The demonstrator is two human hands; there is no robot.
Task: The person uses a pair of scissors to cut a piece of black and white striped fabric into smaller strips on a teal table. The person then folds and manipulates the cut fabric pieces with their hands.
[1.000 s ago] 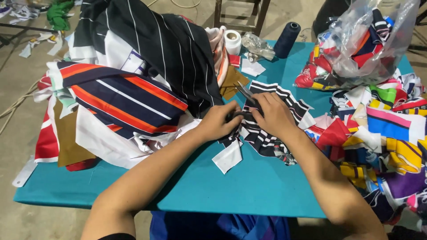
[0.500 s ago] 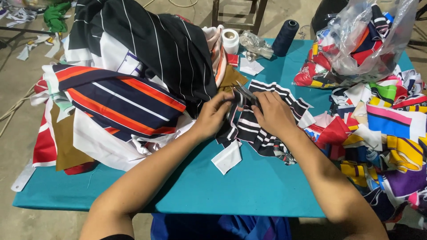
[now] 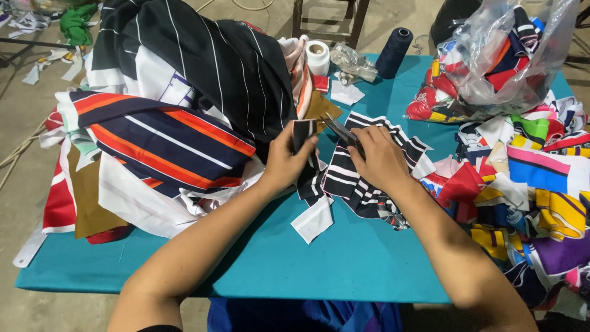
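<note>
1. Risk: scissors (image 3: 340,130) tips sit just beside the left hand (image 3: 287,161) thumb; a slip could nick it, judging by the gap.
2. Risk: strip (image 3: 302,136) is limp; if the pinch loosens, the cut could wander off the stripe.
3. Risk: striped cloth (image 3: 362,178) under the right hand (image 3: 380,161) may bunch and catch in the blades.
4. Left hand pinches the strip upright, thumb in front; right hand is curled on the scissors.
5. Strip stands between both hands, above the table (image 3: 276,264), by the fabric pile (image 3: 184,110).
</note>
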